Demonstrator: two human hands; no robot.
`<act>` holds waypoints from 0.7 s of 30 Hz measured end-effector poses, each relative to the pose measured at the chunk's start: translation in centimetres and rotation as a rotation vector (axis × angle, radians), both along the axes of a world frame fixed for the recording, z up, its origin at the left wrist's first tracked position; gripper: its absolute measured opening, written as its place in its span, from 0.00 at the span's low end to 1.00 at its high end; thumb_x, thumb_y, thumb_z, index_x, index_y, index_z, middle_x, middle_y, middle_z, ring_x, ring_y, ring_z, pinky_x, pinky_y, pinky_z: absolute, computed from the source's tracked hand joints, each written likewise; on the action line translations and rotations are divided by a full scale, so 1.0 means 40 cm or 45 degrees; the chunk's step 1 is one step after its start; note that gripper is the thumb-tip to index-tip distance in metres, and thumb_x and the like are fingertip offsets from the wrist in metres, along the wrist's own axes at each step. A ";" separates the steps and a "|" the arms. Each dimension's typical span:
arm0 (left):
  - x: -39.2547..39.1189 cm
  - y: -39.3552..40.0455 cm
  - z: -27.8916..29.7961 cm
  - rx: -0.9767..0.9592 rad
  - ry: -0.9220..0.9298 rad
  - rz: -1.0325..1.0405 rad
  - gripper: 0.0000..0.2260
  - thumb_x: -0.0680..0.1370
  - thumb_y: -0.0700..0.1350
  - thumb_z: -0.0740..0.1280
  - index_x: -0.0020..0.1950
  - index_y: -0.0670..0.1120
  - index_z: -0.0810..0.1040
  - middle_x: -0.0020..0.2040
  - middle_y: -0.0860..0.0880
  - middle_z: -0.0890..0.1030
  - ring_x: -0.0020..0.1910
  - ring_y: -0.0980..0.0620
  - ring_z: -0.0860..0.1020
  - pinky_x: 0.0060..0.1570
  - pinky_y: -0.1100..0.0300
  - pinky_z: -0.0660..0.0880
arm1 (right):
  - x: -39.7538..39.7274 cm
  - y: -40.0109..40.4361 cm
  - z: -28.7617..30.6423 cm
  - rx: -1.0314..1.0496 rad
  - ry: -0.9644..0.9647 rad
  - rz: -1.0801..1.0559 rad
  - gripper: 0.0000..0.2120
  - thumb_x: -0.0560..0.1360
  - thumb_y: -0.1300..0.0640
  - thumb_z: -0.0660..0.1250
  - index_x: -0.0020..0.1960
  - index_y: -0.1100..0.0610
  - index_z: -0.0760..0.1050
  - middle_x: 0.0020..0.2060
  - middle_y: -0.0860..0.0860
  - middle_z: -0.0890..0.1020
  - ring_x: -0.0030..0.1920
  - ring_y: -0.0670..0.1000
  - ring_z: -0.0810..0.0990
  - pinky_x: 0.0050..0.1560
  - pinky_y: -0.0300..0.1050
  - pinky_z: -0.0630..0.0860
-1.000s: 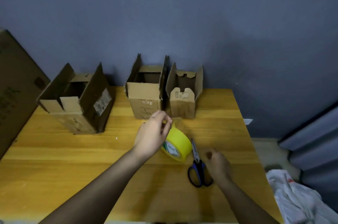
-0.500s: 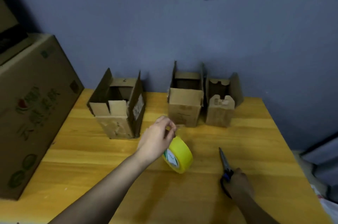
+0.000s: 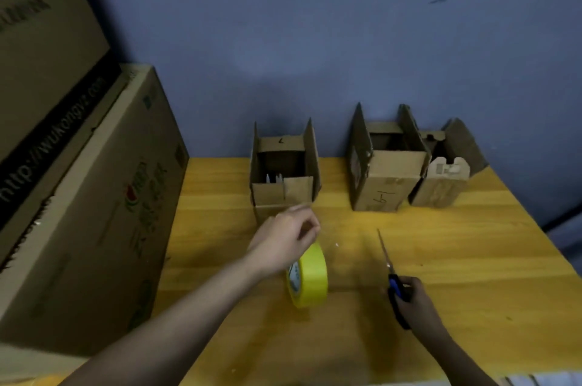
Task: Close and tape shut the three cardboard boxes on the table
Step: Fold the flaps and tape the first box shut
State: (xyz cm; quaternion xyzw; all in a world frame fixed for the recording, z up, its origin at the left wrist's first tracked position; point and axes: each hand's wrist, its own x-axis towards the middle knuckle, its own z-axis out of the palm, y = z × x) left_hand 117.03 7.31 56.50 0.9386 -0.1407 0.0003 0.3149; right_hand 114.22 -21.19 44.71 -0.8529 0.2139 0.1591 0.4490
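Three small cardboard boxes stand open near the wall: the left box, the middle box and the right box, all with flaps up. A yellow tape roll stands on edge on the wooden table, in front of the left box. My left hand grips the top of the roll with curled fingers. To the right, my right hand holds the blue handles of the scissors, whose blades are closed and point away from me.
Two large printed cardboard cartons fill the left side, stacked at the table's left edge. A blue-grey wall runs right behind the boxes. The table's right edge falls off near the right box.
My right hand has closed on the scissors' handles. My left hand stays on the tape roll. The view has swung left, bringing the large cartons into sight.
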 end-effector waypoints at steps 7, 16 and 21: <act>-0.021 0.075 0.001 0.035 0.094 -0.021 0.06 0.79 0.49 0.63 0.51 0.50 0.78 0.51 0.55 0.76 0.50 0.56 0.76 0.53 0.54 0.75 | -0.040 0.095 0.144 -0.132 -0.032 0.790 0.26 0.67 0.39 0.74 0.57 0.44 0.65 0.46 0.44 0.80 0.45 0.40 0.80 0.44 0.36 0.76; -0.031 0.092 -0.020 -0.028 0.196 -0.003 0.05 0.79 0.48 0.64 0.51 0.51 0.78 0.48 0.54 0.82 0.47 0.57 0.79 0.49 0.52 0.78 | -0.011 0.131 0.181 -0.401 -0.156 1.096 0.33 0.66 0.31 0.69 0.64 0.44 0.62 0.54 0.38 0.72 0.51 0.40 0.74 0.44 0.33 0.71; -0.036 0.084 -0.023 -0.023 0.213 -0.026 0.04 0.79 0.49 0.65 0.50 0.52 0.78 0.48 0.57 0.83 0.47 0.60 0.80 0.49 0.54 0.79 | 0.007 0.156 0.184 -0.547 -0.198 1.155 0.33 0.67 0.32 0.68 0.65 0.44 0.62 0.59 0.41 0.74 0.52 0.43 0.74 0.43 0.36 0.67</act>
